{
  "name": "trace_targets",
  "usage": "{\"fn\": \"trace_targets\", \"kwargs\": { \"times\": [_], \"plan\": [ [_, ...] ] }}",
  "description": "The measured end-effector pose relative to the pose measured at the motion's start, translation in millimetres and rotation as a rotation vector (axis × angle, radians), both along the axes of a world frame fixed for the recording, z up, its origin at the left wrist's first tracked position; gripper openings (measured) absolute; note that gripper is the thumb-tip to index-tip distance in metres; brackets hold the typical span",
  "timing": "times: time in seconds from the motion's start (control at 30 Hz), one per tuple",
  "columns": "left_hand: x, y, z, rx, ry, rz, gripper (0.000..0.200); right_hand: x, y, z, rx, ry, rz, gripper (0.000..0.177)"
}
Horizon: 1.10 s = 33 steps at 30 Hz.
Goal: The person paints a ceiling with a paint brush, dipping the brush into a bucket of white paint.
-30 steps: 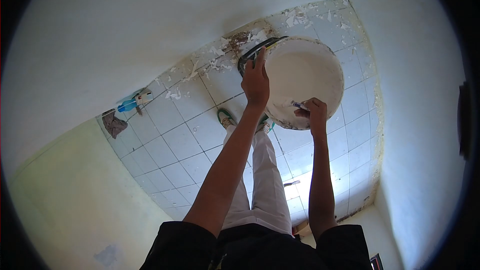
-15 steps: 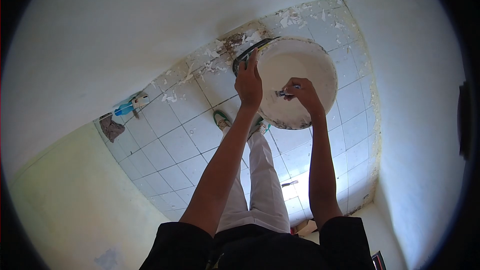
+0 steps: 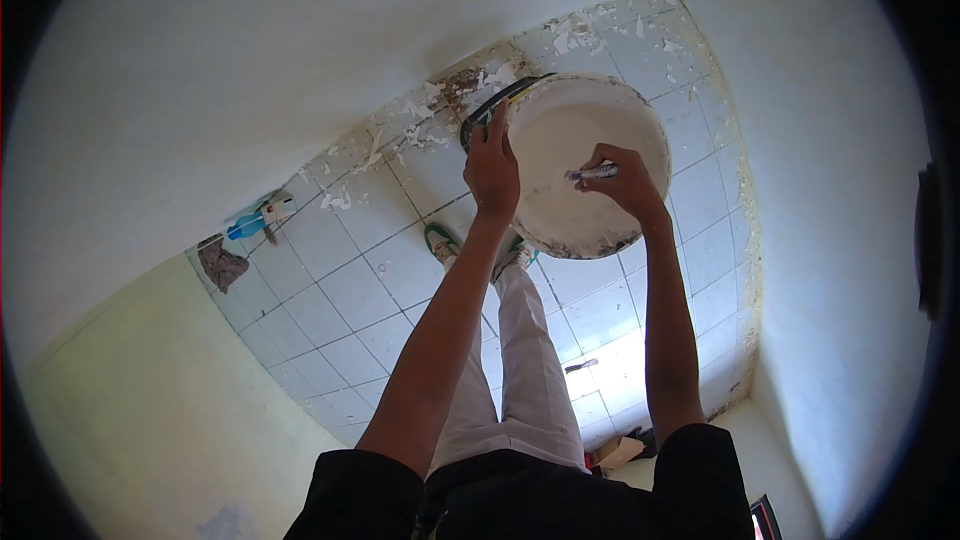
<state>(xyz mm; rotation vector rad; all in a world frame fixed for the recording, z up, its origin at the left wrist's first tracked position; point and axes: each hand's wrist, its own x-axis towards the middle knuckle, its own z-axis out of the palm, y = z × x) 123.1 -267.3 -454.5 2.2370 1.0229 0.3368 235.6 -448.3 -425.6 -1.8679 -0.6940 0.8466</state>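
Observation:
A large round tub [image 3: 643,105] coated with pale, wet-looking material stands beyond my feet. My left hand [image 3: 492,172] rests at the tub's left rim, its fingers pointing up along the edge near a dark, yellow-marked item [image 3: 484,112]. Over the tub's right half, my right hand [image 3: 622,178] is closed around the handle of a small brush [image 3: 597,172]. The brush points left, its tip above or touching the pale surface; exact contact cannot be made out.
White paint flakes [image 3: 575,37] litter the tiled floor [image 3: 350,292] along the wall. A blue item [image 3: 246,226] and a grey cloth [image 3: 222,264] lie far left. A small tool [image 3: 581,366] lies behind my legs, near a cardboard box [image 3: 618,452].
My right hand has shifted slightly right and up, and the brush now lies more level, with its bristles harder to see. My left hand stays at the rim.

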Motion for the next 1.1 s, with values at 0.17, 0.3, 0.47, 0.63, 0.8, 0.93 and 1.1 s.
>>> {"fn": "trace_targets", "kwargs": {
  "times": [0.17,0.3,0.47,0.63,0.8,0.93,1.1],
  "plan": [
    [0,1,-2,0.013,-0.016,0.004,0.045,-11,-5,-4,-0.027,0.264,-0.446,0.014],
    [1,1,-4,0.019,-0.022,0.007,0.045,-23,-10,-8,-0.005,0.416,-0.656,0.009],
    [1,0,-3,0.007,-0.018,0.006,0.044,-35,-22,-15,0.036,0.673,-0.818,0.01],
    [1,1,-3,0.017,0.018,0.002,0.043,-36,-24,-11,-0.072,0.692,-0.728,0.009],
    [1,0,-3,0.026,-0.011,0.002,0.042,-31,-19,-10,-0.071,0.491,-0.471,0.008],
    [1,1,-5,0.038,-0.048,-0.002,0.042,-31,-4,-1,-0.069,0.341,-0.244,0.008],
    [1,0,-4,0.038,-0.036,-0.002,0.041,-22,9,2,-0.058,0.334,-0.174,0.008]
  ]
}}
